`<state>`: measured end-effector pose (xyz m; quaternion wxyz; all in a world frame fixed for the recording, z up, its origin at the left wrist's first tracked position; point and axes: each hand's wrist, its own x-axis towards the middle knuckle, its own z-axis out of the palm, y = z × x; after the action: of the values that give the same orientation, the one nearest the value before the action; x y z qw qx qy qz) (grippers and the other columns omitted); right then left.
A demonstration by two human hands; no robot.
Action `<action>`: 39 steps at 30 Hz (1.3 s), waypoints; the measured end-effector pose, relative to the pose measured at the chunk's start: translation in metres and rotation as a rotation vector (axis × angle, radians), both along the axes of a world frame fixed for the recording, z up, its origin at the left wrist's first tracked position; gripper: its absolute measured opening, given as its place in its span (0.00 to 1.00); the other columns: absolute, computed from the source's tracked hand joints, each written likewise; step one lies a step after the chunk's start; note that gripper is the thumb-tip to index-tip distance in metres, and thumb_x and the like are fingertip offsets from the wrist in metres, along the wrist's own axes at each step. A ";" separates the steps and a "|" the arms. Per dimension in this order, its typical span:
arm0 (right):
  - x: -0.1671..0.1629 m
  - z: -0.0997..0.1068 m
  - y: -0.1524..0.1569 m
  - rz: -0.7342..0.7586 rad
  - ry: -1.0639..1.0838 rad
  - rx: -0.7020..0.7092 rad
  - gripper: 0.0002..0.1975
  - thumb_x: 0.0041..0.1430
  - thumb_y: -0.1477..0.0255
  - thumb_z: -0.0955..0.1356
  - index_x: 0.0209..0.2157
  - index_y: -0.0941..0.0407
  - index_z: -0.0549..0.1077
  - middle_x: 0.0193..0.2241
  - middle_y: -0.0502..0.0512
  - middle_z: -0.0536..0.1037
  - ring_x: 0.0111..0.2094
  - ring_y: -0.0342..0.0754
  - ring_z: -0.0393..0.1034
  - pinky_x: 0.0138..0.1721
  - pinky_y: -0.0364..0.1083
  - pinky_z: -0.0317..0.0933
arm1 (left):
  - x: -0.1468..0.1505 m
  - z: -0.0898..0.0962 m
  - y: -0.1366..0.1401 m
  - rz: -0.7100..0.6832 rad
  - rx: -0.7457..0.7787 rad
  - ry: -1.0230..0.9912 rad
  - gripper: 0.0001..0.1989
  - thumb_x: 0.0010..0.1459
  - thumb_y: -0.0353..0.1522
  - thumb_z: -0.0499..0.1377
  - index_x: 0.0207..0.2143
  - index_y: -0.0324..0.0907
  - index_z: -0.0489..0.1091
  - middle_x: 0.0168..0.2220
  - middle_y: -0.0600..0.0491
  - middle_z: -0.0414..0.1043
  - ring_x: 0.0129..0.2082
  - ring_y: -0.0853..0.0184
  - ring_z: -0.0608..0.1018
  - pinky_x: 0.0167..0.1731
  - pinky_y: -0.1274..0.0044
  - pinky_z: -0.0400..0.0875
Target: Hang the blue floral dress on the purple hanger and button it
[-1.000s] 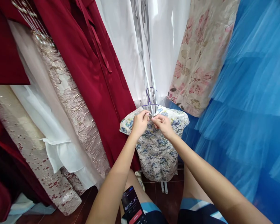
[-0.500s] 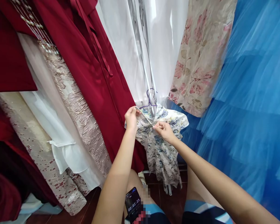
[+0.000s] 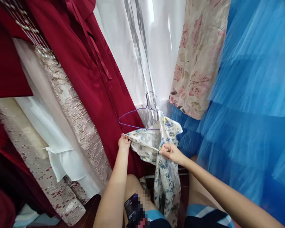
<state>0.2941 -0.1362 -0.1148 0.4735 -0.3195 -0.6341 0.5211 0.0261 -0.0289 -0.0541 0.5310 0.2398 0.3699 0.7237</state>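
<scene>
So, big shift in the last second: the hands were together at the neckline, and now they're well apart, with the off-white cotton-looking garment with a blue-and-yellow floral print point(image 3: 166, 186) stretched open between them. Taking mid-view as the clock's centre, the garment hangs around 5 o'clock, its lower part bunched into a narrow fall.

Left hand point(image 3: 124, 142), between 7 and 8, has fingertips pinching an outer corner of the cloth. Right hand point(image 3: 171, 153), between 4 and 5, is closed on the front edge, thumb against fingers.

What matters most: the thin purple wire hanger point(image 3: 147, 106), near dead centre, now shows its 9 o'clock arm totally bare. A second ago cloth covered it. I'd read that as one shoulder free. Can't tell about the 3 o'clock side, since fabric hides that end, so I'd call it half off at best.

Glossy dark-red dress point(image 3: 90, 79) at 10 and layered blue tulle point(image 3: 249, 95) at 3 are basically where they were. Shiny grey metal poles point(image 3: 136, 41) run up toward 12.
</scene>
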 end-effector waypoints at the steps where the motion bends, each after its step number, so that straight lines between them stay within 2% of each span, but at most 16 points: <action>1: 0.003 -0.008 -0.001 -0.002 -0.014 -0.012 0.20 0.53 0.55 0.72 0.24 0.55 0.65 0.12 0.42 0.62 0.15 0.38 0.51 0.19 0.41 0.44 | 0.007 -0.012 -0.005 -0.039 -0.041 -0.003 0.09 0.61 0.26 0.53 0.26 0.41 0.61 0.20 0.59 0.60 0.21 0.72 0.69 0.30 0.78 0.65; 4: 0.017 -0.036 -0.006 -0.020 -0.055 -0.061 0.20 0.53 0.55 0.72 0.23 0.56 0.66 0.12 0.43 0.65 0.14 0.39 0.53 0.19 0.40 0.44 | 0.032 -0.039 -0.023 -0.190 -0.115 0.007 0.07 0.58 0.26 0.56 0.27 0.39 0.64 0.23 0.57 0.64 0.23 0.71 0.71 0.28 0.79 0.65; 6: 0.027 -0.056 -0.010 -0.031 -0.081 -0.108 0.21 0.52 0.54 0.72 0.23 0.56 0.66 0.11 0.43 0.65 0.13 0.38 0.52 0.19 0.40 0.44 | 0.050 -0.047 -0.036 -0.301 -0.100 0.020 0.03 0.56 0.26 0.60 0.30 0.38 0.67 0.24 0.56 0.65 0.23 0.72 0.71 0.27 0.80 0.64; 10: 0.046 -0.086 -0.019 -0.039 -0.147 -0.212 0.24 0.48 0.50 0.73 0.20 0.56 0.65 0.10 0.44 0.66 0.13 0.39 0.54 0.19 0.41 0.46 | 0.083 -0.041 -0.072 -0.506 0.017 0.045 0.10 0.51 0.30 0.67 0.35 0.37 0.72 0.26 0.55 0.67 0.26 0.71 0.72 0.29 0.80 0.66; 13: 0.055 -0.089 -0.020 -0.070 -0.159 -0.260 0.28 0.49 0.44 0.69 0.22 0.57 0.69 0.12 0.47 0.68 0.15 0.41 0.58 0.21 0.42 0.49 | 0.104 -0.030 -0.108 -0.609 0.124 0.106 0.10 0.53 0.33 0.68 0.34 0.36 0.73 0.27 0.53 0.69 0.29 0.71 0.72 0.33 0.80 0.67; 17: 0.050 -0.070 -0.025 -0.022 -0.107 -0.352 0.37 0.55 0.36 0.58 0.23 0.58 0.72 0.17 0.51 0.72 0.19 0.43 0.63 0.22 0.43 0.55 | 0.129 -0.025 -0.158 -0.784 0.267 0.300 0.10 0.60 0.36 0.62 0.34 0.36 0.73 0.27 0.52 0.70 0.29 0.70 0.73 0.34 0.79 0.68; 21: 0.028 -0.043 -0.044 0.217 0.112 -0.668 0.37 0.57 0.37 0.57 0.21 0.57 0.69 0.15 0.51 0.69 0.16 0.43 0.61 0.21 0.44 0.57 | 0.152 -0.038 -0.203 -0.925 0.318 0.592 0.13 0.65 0.37 0.55 0.36 0.38 0.74 0.29 0.50 0.74 0.30 0.66 0.76 0.35 0.76 0.70; 25: 0.013 -0.020 -0.064 0.463 0.453 -0.762 0.29 0.63 0.48 0.62 0.37 0.61 0.74 0.28 0.59 0.79 0.29 0.51 0.75 0.38 0.49 0.66 | 0.160 -0.058 -0.243 -0.890 0.350 1.012 0.11 0.64 0.31 0.54 0.40 0.42 0.76 0.35 0.50 0.77 0.38 0.64 0.78 0.44 0.73 0.69; 26: 0.013 -0.016 -0.067 0.493 0.513 -0.772 0.28 0.63 0.49 0.62 0.40 0.62 0.74 0.31 0.61 0.80 0.33 0.53 0.76 0.42 0.51 0.66 | 0.157 -0.058 -0.251 -0.926 0.384 1.077 0.11 0.62 0.30 0.57 0.44 0.43 0.76 0.39 0.50 0.78 0.41 0.63 0.78 0.47 0.72 0.69; 28: 0.016 -0.007 -0.072 0.501 0.563 -0.789 0.27 0.64 0.52 0.62 0.43 0.63 0.75 0.35 0.63 0.81 0.37 0.54 0.77 0.47 0.52 0.65 | 0.145 -0.049 -0.263 -1.100 0.457 1.066 0.21 0.58 0.32 0.62 0.55 0.45 0.72 0.46 0.48 0.78 0.45 0.61 0.78 0.49 0.71 0.69; 30: 0.022 0.001 -0.075 0.471 0.520 -0.799 0.23 0.64 0.56 0.65 0.42 0.64 0.76 0.35 0.62 0.81 0.37 0.53 0.77 0.47 0.50 0.65 | 0.127 -0.031 -0.268 -1.226 0.502 0.887 0.25 0.59 0.36 0.62 0.59 0.44 0.68 0.47 0.45 0.78 0.43 0.60 0.79 0.47 0.71 0.72; 31: 0.024 0.005 -0.077 0.454 0.480 -0.790 0.20 0.63 0.59 0.67 0.41 0.64 0.76 0.35 0.61 0.81 0.35 0.51 0.77 0.45 0.48 0.65 | 0.118 -0.021 -0.267 -1.180 0.507 0.785 0.20 0.62 0.38 0.60 0.56 0.42 0.71 0.44 0.45 0.79 0.42 0.61 0.80 0.46 0.71 0.72; 34: 0.027 0.019 -0.084 0.503 0.357 -0.690 0.18 0.56 0.64 0.73 0.41 0.65 0.79 0.34 0.60 0.82 0.32 0.47 0.76 0.39 0.43 0.66 | 0.096 -0.002 -0.250 -0.742 0.507 0.635 0.16 0.67 0.41 0.54 0.43 0.40 0.76 0.39 0.45 0.78 0.41 0.61 0.79 0.48 0.70 0.70; 36: 0.027 0.031 -0.088 0.624 0.281 -0.586 0.22 0.53 0.63 0.75 0.42 0.67 0.79 0.35 0.61 0.81 0.32 0.46 0.75 0.37 0.43 0.65 | 0.091 -0.007 -0.232 -0.598 0.469 0.709 0.16 0.66 0.42 0.54 0.45 0.41 0.75 0.44 0.46 0.77 0.47 0.60 0.76 0.55 0.68 0.65; 37: 0.027 0.037 -0.089 0.676 0.234 -0.531 0.22 0.53 0.63 0.75 0.42 0.67 0.80 0.34 0.61 0.81 0.32 0.46 0.75 0.37 0.42 0.65 | 0.092 -0.017 -0.223 -0.644 0.436 0.753 0.18 0.66 0.43 0.55 0.47 0.41 0.75 0.46 0.46 0.76 0.49 0.59 0.75 0.57 0.68 0.63; 39: 0.032 0.052 -0.087 0.697 0.126 -0.423 0.18 0.53 0.64 0.75 0.37 0.66 0.80 0.31 0.59 0.81 0.29 0.44 0.73 0.33 0.40 0.62 | 0.095 -0.045 -0.209 -0.861 0.301 0.773 0.24 0.64 0.50 0.53 0.46 0.40 0.75 0.45 0.47 0.76 0.48 0.59 0.74 0.54 0.68 0.65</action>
<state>0.3264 -0.2236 -0.0631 0.2306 -0.1433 -0.5531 0.7877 0.1208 -0.2375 -0.0991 0.5637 0.6868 0.2990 0.3481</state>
